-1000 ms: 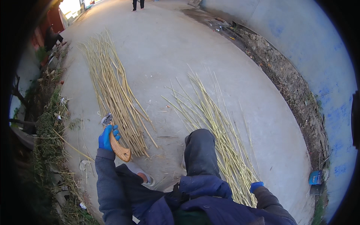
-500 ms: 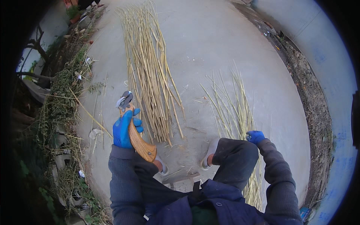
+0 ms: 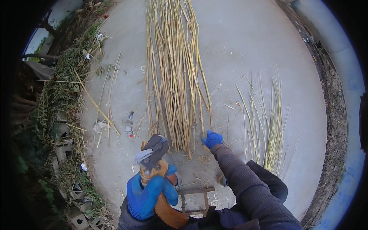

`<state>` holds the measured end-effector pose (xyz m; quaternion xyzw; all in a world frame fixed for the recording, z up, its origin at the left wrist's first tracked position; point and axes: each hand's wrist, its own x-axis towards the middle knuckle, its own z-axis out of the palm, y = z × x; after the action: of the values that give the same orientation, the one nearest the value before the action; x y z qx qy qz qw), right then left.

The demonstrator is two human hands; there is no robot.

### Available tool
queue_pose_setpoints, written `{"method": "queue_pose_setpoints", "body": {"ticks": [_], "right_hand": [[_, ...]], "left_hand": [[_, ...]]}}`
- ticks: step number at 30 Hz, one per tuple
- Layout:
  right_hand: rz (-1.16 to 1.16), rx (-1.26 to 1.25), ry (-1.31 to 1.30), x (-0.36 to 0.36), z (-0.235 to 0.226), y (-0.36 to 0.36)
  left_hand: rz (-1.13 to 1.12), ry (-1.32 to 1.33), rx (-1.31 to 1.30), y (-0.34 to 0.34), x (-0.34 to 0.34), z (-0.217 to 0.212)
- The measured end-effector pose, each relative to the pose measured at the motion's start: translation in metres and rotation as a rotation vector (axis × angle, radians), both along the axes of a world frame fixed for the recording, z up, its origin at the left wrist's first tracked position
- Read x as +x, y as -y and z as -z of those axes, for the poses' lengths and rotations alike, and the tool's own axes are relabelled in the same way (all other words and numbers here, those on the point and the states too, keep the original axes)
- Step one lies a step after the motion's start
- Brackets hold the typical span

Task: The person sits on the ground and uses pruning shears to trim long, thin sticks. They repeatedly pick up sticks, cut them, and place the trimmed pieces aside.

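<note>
My left hand [image 3: 151, 193], in a blue glove, is wrapped round the curved wooden handle of a hand tool with a grey metal head [image 3: 154, 151]. A pale, cloth-like strip sticks out beside that head. In front of me a bundle of long yellowish cane stalks [image 3: 174, 88] lies lengthwise on the concrete, cut ends toward me. My right hand [image 3: 212, 139], gloved in blue, reaches to the bundle's near right corner. Its fingers are pinched at the near end of a stalk and hide part of it.
A second bunch of thinner, greener stalks [image 3: 274, 138] lies to the right, beside my knee. A low wooden frame [image 3: 195, 189] stands between my feet. Weeds and debris [image 3: 61, 99] line the left edge; a soil strip [image 3: 333, 115] and pale wall [image 3: 347, 69] bound the right.
My right hand has left the bunch beside my knee and moved left to the main bundle. My left hand with the tool has come lower and closer. The view has shifted.
</note>
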<state>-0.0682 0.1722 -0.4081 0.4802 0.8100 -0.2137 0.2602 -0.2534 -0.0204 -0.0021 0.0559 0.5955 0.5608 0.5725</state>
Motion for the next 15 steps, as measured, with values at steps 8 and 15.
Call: {"method": "queue_pose_setpoints", "body": {"ticks": [8, 15], "right_hand": [[0.227, -0.025, -0.135, -0.011, 0.04, -0.013], [0.442, -0.578, -0.755, 0.025, -0.046, -0.049]], "left_hand": [[-0.059, 0.073, -0.041, -0.018, 0.005, 0.004], [0.023, 0.024, 0.061, -0.009, -0.003, 0.007]]}}
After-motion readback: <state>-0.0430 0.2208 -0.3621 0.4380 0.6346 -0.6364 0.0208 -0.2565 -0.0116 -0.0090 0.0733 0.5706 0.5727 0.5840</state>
